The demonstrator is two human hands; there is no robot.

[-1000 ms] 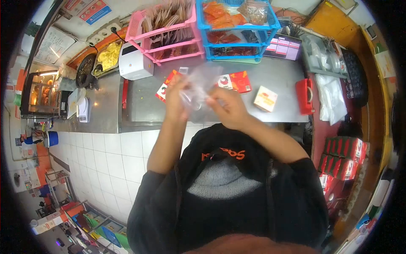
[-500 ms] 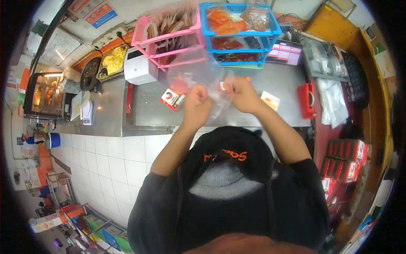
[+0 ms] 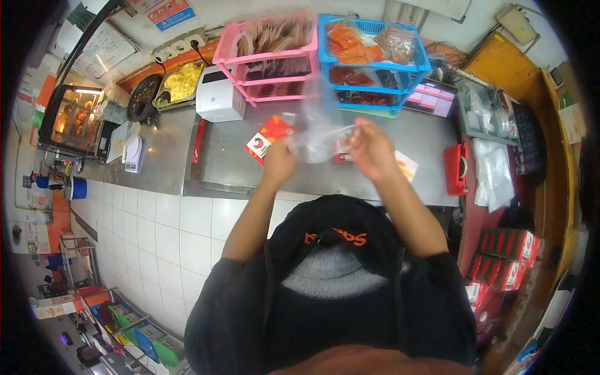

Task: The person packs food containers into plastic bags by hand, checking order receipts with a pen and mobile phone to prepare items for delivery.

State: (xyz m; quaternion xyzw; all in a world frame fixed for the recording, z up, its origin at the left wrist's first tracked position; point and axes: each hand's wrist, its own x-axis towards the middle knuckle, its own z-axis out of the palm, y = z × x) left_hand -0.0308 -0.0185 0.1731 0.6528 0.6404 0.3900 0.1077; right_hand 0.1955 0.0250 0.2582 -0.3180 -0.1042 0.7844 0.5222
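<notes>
Between my hands hangs a clear plastic bag (image 3: 315,128), blurred by motion and stretched above the metal counter. My left hand (image 3: 279,161) is closed on the bag's left edge. On the opposite edge, my right hand (image 3: 372,152) pinches the plastic, fingers curled toward it. A red packet with a white logo panel (image 3: 265,139) lies on the counter just beyond my left hand. Behind the bag a small red item (image 3: 342,157) partly shows. A white card with an orange print (image 3: 406,165) lies to the right of my right hand.
Pink stacked baskets (image 3: 265,56) and blue stacked baskets (image 3: 375,65) filled with packets stand at the back of the steel counter (image 3: 231,169). A white printer (image 3: 220,94) sits left of them. A screen (image 3: 431,97) and a red box with a handle (image 3: 456,170) are on the right.
My hands have moved apart, spreading the bag, which now hangs more narrowly between them. More of the red packet shows. The view has shifted slightly.
</notes>
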